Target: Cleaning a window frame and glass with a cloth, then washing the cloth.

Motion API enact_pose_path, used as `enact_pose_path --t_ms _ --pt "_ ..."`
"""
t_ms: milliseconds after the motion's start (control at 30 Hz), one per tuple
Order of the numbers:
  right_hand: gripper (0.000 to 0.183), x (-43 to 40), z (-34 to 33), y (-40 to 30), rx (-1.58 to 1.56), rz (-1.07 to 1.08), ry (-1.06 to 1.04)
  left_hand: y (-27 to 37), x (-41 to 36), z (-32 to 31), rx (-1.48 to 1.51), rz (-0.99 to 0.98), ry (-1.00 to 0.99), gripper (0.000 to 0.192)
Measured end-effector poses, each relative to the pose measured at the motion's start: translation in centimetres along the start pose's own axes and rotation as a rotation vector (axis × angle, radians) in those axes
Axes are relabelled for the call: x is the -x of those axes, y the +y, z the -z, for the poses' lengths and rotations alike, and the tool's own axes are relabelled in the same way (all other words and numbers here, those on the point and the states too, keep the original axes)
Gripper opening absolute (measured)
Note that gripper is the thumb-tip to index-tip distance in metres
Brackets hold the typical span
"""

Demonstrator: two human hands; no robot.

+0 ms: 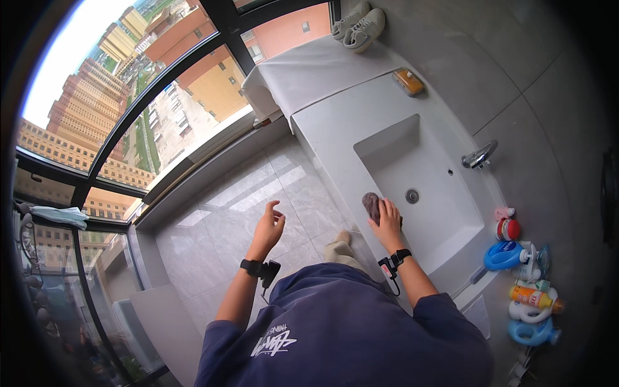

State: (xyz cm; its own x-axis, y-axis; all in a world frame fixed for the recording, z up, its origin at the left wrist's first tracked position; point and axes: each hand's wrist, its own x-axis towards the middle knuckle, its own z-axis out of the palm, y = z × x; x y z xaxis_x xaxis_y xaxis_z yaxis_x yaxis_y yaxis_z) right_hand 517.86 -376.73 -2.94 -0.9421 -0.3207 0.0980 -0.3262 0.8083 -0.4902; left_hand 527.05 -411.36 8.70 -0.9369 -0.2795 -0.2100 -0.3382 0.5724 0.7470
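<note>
A bunched brown-grey cloth (371, 204) is held under my right hand (388, 221) at the near edge of the white sink basin (435, 227). Part of the cloth sticks out past my fingers over the counter rim. My left hand (269, 227) hangs in the air above the tiled floor, its fingers loosely curled and apart, holding nothing. Inside the basin a round drain (412, 196) is visible. A chrome faucet (478, 156) rises from the ledge behind it. Both wrists carry black straps with small devices.
Several detergent bottles (503, 255) line the ledge at right, near a brush (478, 275). An orange soap box (408, 82) sits on the counter's far end. Beyond it, sneakers (365, 29) rest on a cloth-covered surface (329, 67). Large windows (159, 126) flank the left.
</note>
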Motion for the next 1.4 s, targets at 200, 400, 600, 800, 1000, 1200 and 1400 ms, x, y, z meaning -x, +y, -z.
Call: enact_pose_path --t_ms 200,400,600,800,1000,1200,1400 --pt "0.061 4.1 -0.4 -2.1 0.128 0.234 -0.132 -11.0 10.4 -0.4 0.2 0.262 0.079 0.033" --pt "0.065 -2.3 -2.5 -1.4 0.214 0.342 -0.168 -15.7 19.0 -4.8 0.46 0.473 0.176 0.029" --pt "0.059 -21.7 -8.8 -1.8 0.349 0.373 -0.031 -14.2 20.1 -4.4 0.496 0.637 0.307 0.027" --pt "0.056 -25.1 -9.7 -5.0 0.328 0.626 -0.092 -10.8 22.2 -2.9 0.492 0.645 0.528 0.026" --pt "0.044 -6.3 -4.3 -3.5 0.267 0.971 -0.464 -8.8 26.3 -4.3 0.468 0.668 0.613 0.03" --pt "0.046 -1.0 -9.6 -4.4 0.205 0.865 -1.202 -7.9 32.4 -5.3 0.503 0.601 0.848 0.028" --pt "0.037 11.1 -14.7 -28.1 -0.41 0.862 -1.584 -6.1 47.7 -9.8 0.597 0.55 1.268 0.024"
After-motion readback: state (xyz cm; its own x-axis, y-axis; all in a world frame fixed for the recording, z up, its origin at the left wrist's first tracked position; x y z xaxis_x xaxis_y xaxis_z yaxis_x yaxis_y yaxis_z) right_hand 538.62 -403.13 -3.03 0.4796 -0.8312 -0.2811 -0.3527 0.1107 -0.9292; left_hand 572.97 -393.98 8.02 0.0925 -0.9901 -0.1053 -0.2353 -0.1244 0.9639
